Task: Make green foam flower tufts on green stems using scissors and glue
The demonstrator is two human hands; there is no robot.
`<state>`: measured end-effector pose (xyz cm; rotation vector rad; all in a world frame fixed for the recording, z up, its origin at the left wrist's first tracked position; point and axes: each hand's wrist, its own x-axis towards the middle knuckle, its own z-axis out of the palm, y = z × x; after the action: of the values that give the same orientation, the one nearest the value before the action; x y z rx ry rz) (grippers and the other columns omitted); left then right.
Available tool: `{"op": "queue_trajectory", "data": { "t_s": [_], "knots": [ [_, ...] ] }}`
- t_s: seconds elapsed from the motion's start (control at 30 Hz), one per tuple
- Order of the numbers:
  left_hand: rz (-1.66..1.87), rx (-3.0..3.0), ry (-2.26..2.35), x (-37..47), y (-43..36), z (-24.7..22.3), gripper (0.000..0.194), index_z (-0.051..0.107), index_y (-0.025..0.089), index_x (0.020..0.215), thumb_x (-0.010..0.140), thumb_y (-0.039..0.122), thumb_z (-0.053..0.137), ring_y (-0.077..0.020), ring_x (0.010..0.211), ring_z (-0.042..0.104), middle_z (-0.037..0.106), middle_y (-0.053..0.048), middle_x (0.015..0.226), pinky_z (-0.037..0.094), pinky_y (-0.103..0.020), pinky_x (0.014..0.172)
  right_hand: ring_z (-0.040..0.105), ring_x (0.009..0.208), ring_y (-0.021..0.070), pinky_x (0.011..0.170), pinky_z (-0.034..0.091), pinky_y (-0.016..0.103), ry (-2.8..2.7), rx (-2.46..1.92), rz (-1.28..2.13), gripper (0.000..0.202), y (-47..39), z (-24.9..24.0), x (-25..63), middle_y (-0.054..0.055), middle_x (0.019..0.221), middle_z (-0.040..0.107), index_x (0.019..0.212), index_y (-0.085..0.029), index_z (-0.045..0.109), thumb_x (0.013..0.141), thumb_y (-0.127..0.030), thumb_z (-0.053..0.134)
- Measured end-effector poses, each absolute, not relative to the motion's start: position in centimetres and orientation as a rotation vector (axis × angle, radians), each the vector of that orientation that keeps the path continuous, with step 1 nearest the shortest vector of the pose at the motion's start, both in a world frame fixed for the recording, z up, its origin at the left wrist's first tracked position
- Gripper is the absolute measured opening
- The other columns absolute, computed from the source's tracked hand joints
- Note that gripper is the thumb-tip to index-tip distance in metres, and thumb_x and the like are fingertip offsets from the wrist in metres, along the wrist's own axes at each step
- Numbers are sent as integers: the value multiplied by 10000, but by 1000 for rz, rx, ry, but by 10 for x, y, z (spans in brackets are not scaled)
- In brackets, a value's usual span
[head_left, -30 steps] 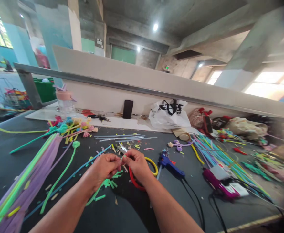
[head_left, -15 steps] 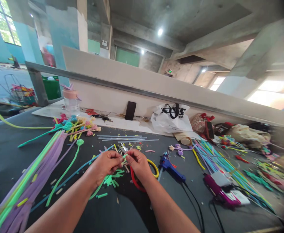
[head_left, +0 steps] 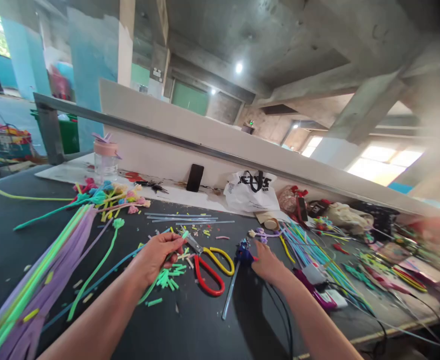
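Note:
My left hand [head_left: 157,257] pinches a short light-green piece of fuzzy pipe cleaner [head_left: 184,234] between thumb and fingertips. Below it lies a small heap of cut green pipe cleaner pieces [head_left: 169,277]. Scissors [head_left: 208,270] with one red and one yellow handle loop rest just right of that hand, blades pointing away. My right hand [head_left: 268,262] is stretched over the blue hot glue gun [head_left: 244,253], fingers extended and covering its handle; whether they touch it I cannot tell. A clear glue stick [head_left: 230,292] extends from the gun towards me.
Purple and green pipe cleaners [head_left: 62,255] lie bundled at left, near finished fuzzy flowers [head_left: 107,195]. Clear glue sticks [head_left: 182,218] lie behind the scissors. A phone [head_left: 194,178], a white bag [head_left: 252,192] and a lidded jar [head_left: 106,160] stand along the back. Cords run at right.
My right hand has left the green piece and moved right to the glue gun, uncovering the scissors. My left hand keeps hold of the piece. The view has turned slightly right.

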<state>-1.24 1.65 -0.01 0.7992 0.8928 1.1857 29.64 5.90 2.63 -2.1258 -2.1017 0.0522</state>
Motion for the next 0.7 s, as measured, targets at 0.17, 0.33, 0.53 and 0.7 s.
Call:
{"op": "queue_trajectory", "data": {
  "t_s": [0.17, 0.33, 0.53, 0.7],
  "knots": [
    [1203, 763, 853, -14, 15, 2, 313, 599, 110, 714, 581, 347, 756, -13, 394, 399, 555, 18, 579, 180, -127, 345, 462, 1155, 298, 939, 360, 437, -2094, -2216, 170, 648, 61, -5, 311, 143, 1284, 491, 1264, -142, 447, 651, -50, 634],
    [1226, 746, 808, -14, 16, -1, 306, 624, 99, 706, 583, 351, 748, -26, 434, 406, 546, 7, 566, 224, -132, 369, 519, 1061, 303, 871, 380, 477, -1921, -2145, 207, 358, 72, 5, 306, 168, 1153, 537, 1113, -103, 532, 764, -154, 592],
    [1269, 726, 814, -11, 15, 5, 320, 643, 100, 716, 588, 377, 740, -47, 475, 437, 562, -14, 606, 251, -150, 390, 549, 906, 276, 759, 404, 379, -1706, -1705, 492, 463, 71, 37, 270, 136, 988, 577, 1088, -126, 514, 639, -223, 571],
    [1396, 728, 834, -11, 13, 10, 327, 658, 109, 734, 622, 411, 715, -55, 505, 451, 586, -21, 649, 269, -162, 411, 461, 522, 140, 548, 399, 289, -1588, -1153, 919, 347, 45, 42, 198, -11, 623, 494, 929, -171, 553, 730, -450, 500]
  ]
}}
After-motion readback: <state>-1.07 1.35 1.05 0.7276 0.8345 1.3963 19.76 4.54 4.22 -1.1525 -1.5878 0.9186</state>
